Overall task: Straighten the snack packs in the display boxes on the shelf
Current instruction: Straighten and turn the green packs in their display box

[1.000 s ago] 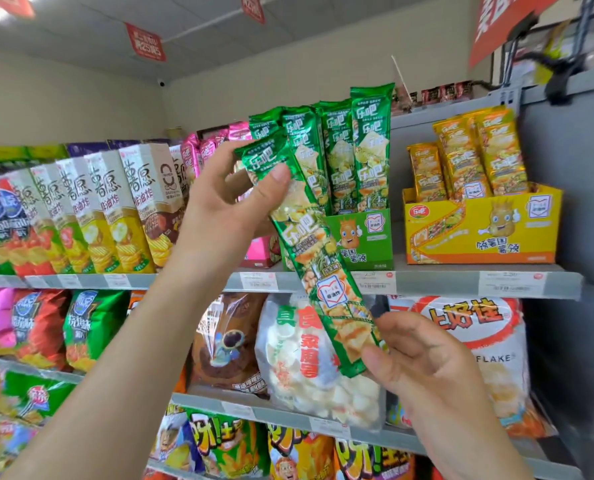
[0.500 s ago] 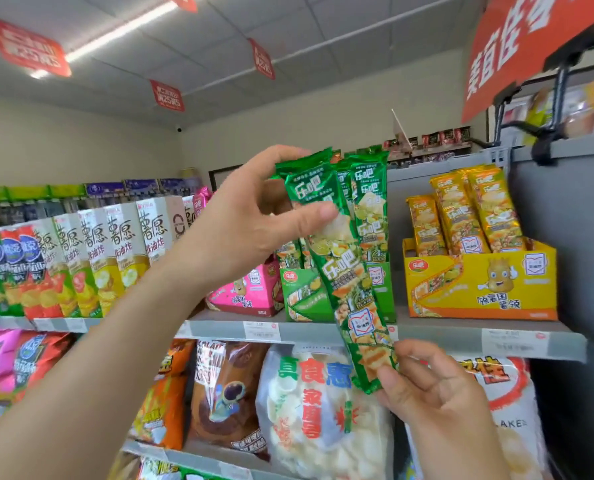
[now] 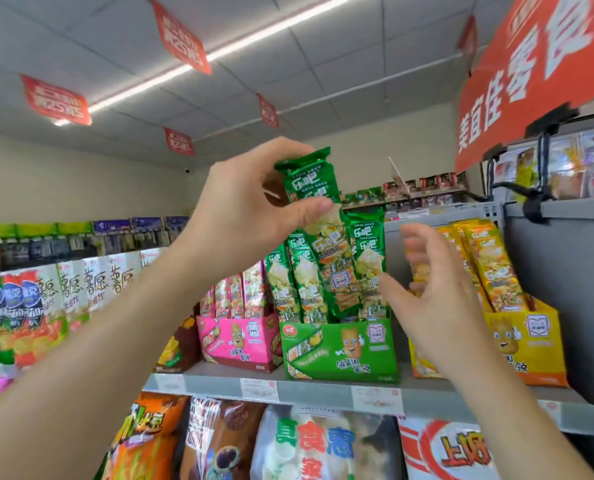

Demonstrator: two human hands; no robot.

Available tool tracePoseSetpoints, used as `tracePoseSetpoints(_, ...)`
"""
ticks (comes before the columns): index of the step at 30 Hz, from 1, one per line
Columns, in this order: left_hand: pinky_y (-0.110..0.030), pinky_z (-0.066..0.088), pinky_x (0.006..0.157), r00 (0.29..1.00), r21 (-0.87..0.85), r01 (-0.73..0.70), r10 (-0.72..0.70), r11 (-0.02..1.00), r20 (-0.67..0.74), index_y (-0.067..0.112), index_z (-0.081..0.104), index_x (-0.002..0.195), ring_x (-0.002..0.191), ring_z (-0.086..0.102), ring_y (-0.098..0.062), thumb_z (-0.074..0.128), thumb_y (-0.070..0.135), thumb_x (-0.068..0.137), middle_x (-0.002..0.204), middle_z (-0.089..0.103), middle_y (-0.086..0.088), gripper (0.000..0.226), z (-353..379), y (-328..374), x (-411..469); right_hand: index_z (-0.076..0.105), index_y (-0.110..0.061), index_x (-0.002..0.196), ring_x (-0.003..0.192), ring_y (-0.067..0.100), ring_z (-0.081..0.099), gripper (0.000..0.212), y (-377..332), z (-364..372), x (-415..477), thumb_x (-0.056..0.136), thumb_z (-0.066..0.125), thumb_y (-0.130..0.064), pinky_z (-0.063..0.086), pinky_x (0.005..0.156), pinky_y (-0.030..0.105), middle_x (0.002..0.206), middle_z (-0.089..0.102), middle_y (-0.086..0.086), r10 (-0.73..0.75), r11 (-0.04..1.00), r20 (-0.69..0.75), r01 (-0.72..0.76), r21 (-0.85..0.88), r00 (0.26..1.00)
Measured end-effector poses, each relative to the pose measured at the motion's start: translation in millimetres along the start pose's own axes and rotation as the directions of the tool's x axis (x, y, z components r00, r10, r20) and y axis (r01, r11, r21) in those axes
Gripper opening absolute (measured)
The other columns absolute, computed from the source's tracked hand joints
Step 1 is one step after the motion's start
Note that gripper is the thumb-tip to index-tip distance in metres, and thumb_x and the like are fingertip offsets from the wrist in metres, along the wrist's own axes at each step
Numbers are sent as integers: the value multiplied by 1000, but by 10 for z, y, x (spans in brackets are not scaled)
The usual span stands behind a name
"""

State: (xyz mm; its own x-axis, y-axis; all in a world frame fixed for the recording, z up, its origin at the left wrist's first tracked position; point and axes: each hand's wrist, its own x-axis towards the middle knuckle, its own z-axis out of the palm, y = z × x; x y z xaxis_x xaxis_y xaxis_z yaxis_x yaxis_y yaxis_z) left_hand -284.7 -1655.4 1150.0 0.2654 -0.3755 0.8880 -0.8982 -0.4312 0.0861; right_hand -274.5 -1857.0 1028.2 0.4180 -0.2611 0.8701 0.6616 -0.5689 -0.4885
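Right hand (image 3: 437, 299) open, fingers spread, just beside the green packs. Left hand (image 3: 250, 216) pinches top of tilted green snack pack (image 3: 326, 251), its lower end inside green display box (image 3: 340, 351) on shelf (image 3: 309, 388). Pack not yet upright. Pink box (image 3: 240, 341) and yellow box (image 3: 538, 341) likely left to check.

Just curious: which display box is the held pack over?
The green cardboard box, between the pink box and yellow box, below the left hand's green foil pack.

The left hand (image 3: 240, 216) pinches a green snack pack (image 3: 326, 258), lower end in the green display box (image 3: 340, 351); the right hand (image 3: 437, 306), fingers spread, is at its three o'clock.
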Motion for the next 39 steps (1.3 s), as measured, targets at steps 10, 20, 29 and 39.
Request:
tracePoseSetpoints(10, -39, 57, 75, 993, 16, 31, -32, 999, 115, 19, 65, 104, 79, 71, -10, 77, 35, 74, 90, 74, 5, 36, 50, -160, 226, 39, -33, 146, 139, 13, 29, 65, -126, -16, 786, 88, 69, -26, 23, 115, 38, 147, 43, -6, -137, 903, 421, 288, -318, 897)
tracePoseSetpoints(20, -43, 56, 80, 994, 77, 38, -46, 996, 104, 17, 66, 106, 83, 70, -15, 76, 39, 73, 92, 74, 2, 42, 16, -199, 436, 57, -38, 120, 103, -2, 43, 46, -76, -127, 888, 86, 72, -11, 31, 89, 21, 122, 54, -23, -74, 928, 477, 236, -290, 876)
tracePoseSetpoints(29, -29, 40, 90, 940, 444, -141, -21, 885, 339, 17, 63, 128, 103, 55, -19, 80, 43, 73, 109, 63, 0, 63, 459, -392, 274, 61, -35, 116, 101, 0, 53, 30, -125, -131, 1004, 91, 61, -18, 36, 79, 16, 105, 59, -18, -85, 937, 508, 243, -252, 857)
tracePoseSetpoints(39, -36, 40, 99, 960, 468, -199, 74, 861, 271, 17, 64, 125, 115, 49, -18, 75, 42, 80, 116, 65, 3, 53, 549, -516, -83, 75, -26, 106, 91, 6, 62, 21, -338, 77, 1339, 95, 58, -34, 47, 82, 27, 111, 71, -9, 18, 925, 584, 207, -317, 812)
